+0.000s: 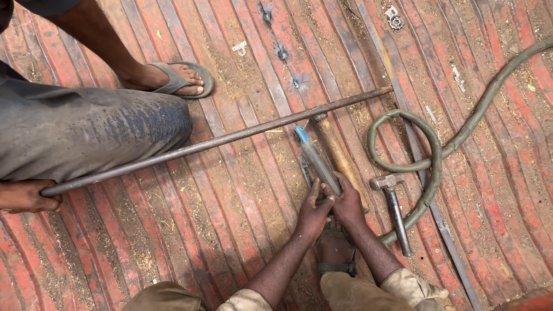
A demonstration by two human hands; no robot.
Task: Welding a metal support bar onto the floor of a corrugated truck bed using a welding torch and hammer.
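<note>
My left hand (314, 212) grips the lower end of a grey bar-shaped tool with a blue tip (314, 156). Beside it, my right hand (349, 201) is closed around a wooden handle (336, 151) whose dark head meets a long rusty steel rod (230, 138). The rod lies slantwise across the ribbed red metal floor (230, 219). Both tools point up toward the rod, the blue tip ending just short of it. Another person's hand (23, 196) holds the rod's left end.
The other person's grey-trousered knee (86, 129) and sandalled foot (173, 78) are at upper left. A small hammer (394, 204) lies right of my hands inside a looping green hose (432, 155). My sandalled foot (335, 253) is under my wrists. Small metal brackets (394, 18) lie far off.
</note>
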